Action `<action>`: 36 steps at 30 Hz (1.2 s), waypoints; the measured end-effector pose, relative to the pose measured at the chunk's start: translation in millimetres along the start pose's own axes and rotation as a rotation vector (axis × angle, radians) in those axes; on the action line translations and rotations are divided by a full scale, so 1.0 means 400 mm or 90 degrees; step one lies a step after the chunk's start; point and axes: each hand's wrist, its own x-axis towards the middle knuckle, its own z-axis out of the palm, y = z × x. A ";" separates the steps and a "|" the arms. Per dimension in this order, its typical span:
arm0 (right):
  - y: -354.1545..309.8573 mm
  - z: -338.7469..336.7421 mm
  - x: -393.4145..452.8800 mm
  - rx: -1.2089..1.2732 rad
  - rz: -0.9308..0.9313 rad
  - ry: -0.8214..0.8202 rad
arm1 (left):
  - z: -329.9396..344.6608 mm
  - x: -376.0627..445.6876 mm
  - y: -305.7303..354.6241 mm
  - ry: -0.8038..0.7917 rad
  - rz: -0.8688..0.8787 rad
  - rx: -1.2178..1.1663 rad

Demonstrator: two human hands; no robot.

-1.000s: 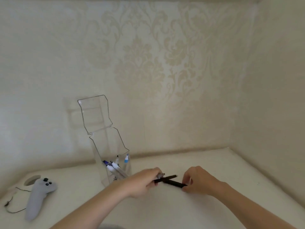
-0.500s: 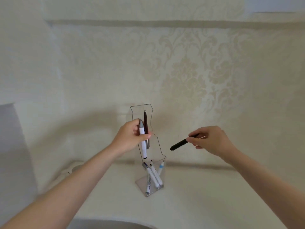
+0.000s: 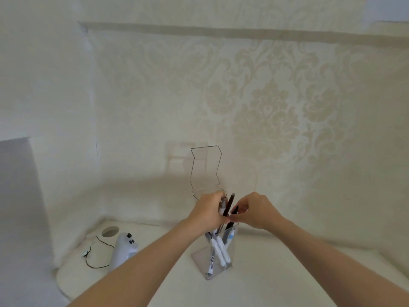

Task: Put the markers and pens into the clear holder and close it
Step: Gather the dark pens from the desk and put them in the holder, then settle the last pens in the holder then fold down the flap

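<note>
Over the clear holder (image 3: 212, 260) standing mid-worktop, lid up, my left hand (image 3: 209, 212) grips two pens (image 3: 229, 206) and my right hand (image 3: 254, 210) pinches a black marker (image 3: 234, 211) — I should drop them tips-down, straight, clear of the rim.

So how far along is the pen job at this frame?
Done: several white markers already stand in the clear holder. In hand: the left hand holds a dark pen and a grey one over the opening; the right hand brings a black pen. Left: drop these in and shut the raised lid.
</note>
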 end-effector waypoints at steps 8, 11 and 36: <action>0.046 -0.001 -0.012 0.103 0.029 -0.062 | -0.050 -0.015 0.001 0.053 -0.039 -0.191; 0.070 -0.008 -0.023 0.152 0.033 -0.048 | -0.129 -0.035 0.037 0.346 0.059 -0.290; 0.116 0.179 -0.088 0.333 0.023 0.051 | -0.096 -0.092 -0.091 -0.022 0.222 0.026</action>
